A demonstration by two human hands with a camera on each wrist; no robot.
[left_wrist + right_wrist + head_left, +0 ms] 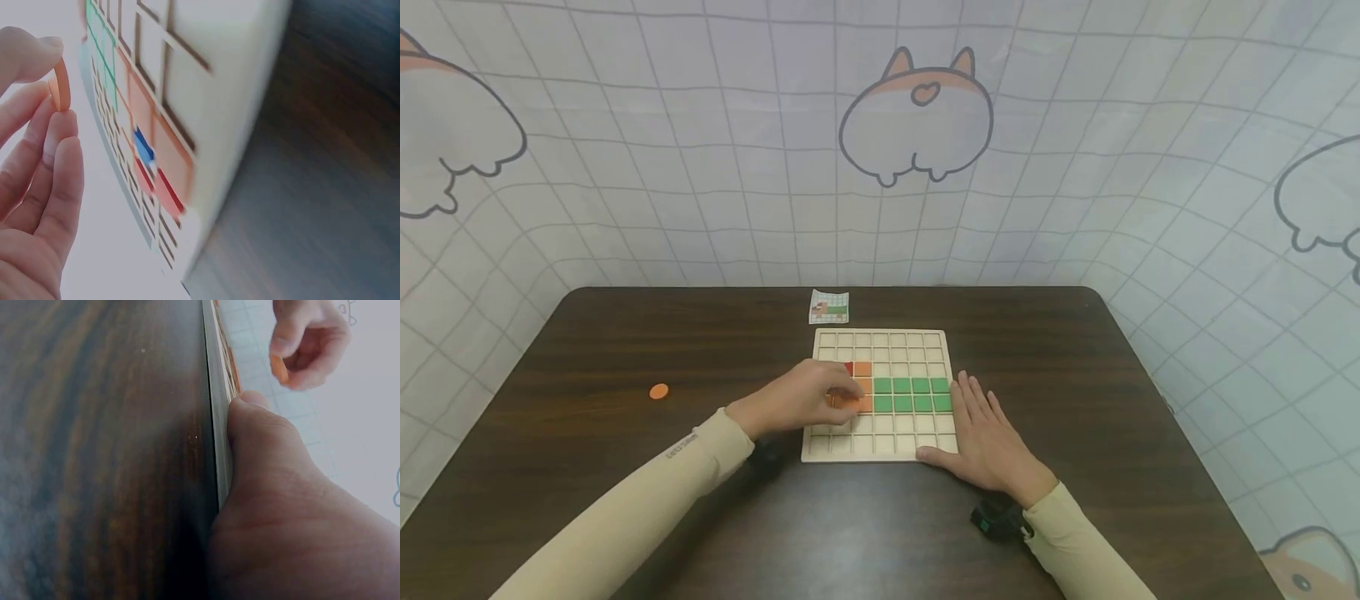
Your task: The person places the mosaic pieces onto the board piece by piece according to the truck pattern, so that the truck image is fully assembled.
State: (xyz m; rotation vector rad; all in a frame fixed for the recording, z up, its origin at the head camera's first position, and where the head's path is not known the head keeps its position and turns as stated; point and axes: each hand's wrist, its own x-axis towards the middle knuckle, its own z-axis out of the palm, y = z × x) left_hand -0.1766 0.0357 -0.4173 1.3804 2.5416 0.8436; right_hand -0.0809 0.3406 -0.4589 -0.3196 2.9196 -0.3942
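Observation:
My left hand (808, 396) is over the left part of a pale wooden grid board (883, 446). Between its thumb and fingertips it pinches a small orange disc (60, 87), held above the board. Two rows of green squares (913, 395) fill cells on the board's right, with orange squares (863, 369) beside them. The left wrist view also shows a blue square (143, 146) and red squares (167, 192) in the grid. My right hand (988, 446) lies with straight fingers along the board's right edge, its thumb on the near right corner.
Another orange disc (658, 391) lies on the dark wooden table (580, 350) to the left. Behind the board is a small pattern card (829, 308). A white gridded curtain (737, 167) hangs beyond the table's back edge and at its sides.

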